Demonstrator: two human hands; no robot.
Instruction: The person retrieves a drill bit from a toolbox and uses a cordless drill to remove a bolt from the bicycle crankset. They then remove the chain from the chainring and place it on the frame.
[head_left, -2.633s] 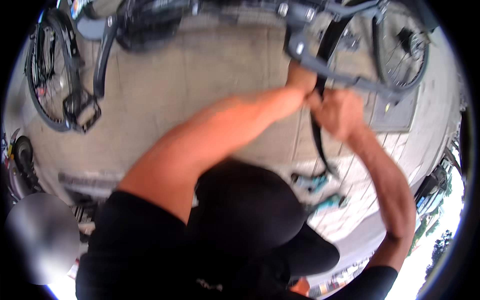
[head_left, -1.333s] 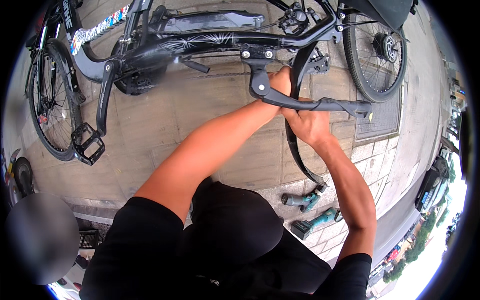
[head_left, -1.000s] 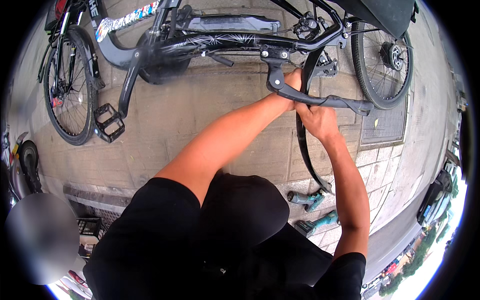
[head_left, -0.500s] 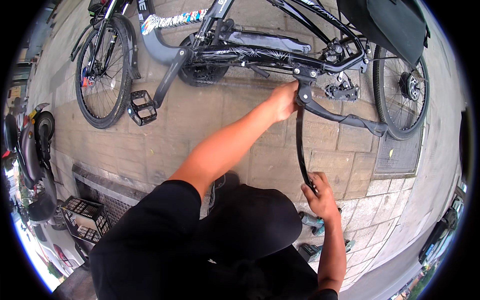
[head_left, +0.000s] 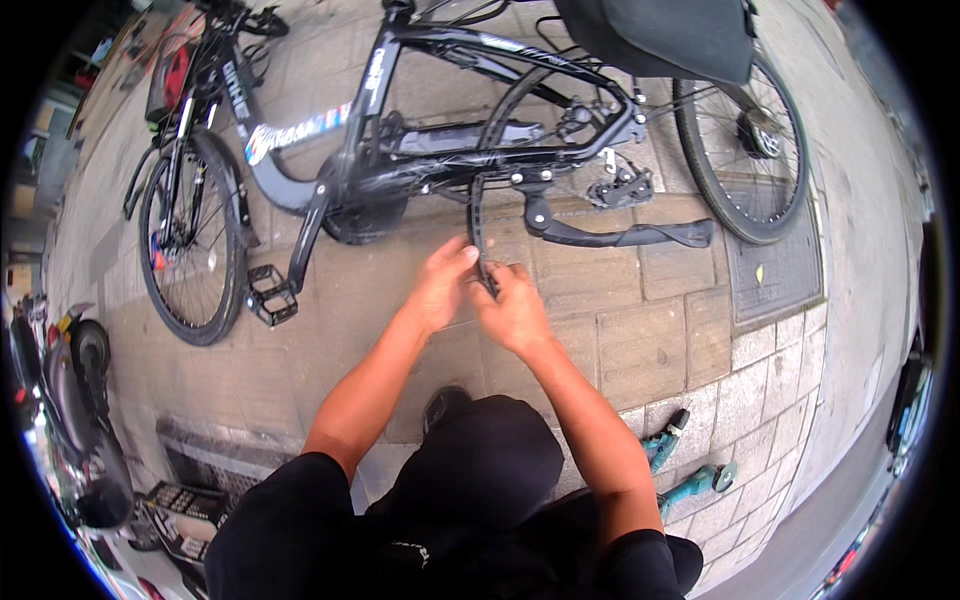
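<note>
A long, curved black strip, shaped like a mudguard or a tyre section, rises from my hands and bends up among the bicycle's frame tubes. My left hand pinches it from the left, thumb against its edge. Just below and to the right, my right hand has its fingers closed round the lower part. The two hands nearly meet. Part of the strip is hidden behind the frame and my fingers. The kickstand stretches to the right of the strip, with the derailleur above it.
The detached wheel is at the right, beside a dark bag. To the left are the front wheel and pedal. Teal power tools lie on the paving at lower right. A black crate stands at lower left.
My left hand has left the kickstand mount and moved down-left onto the strip. My right hand has moved up-left with it. The strip now reaches into the frame. The view has shifted.
</note>
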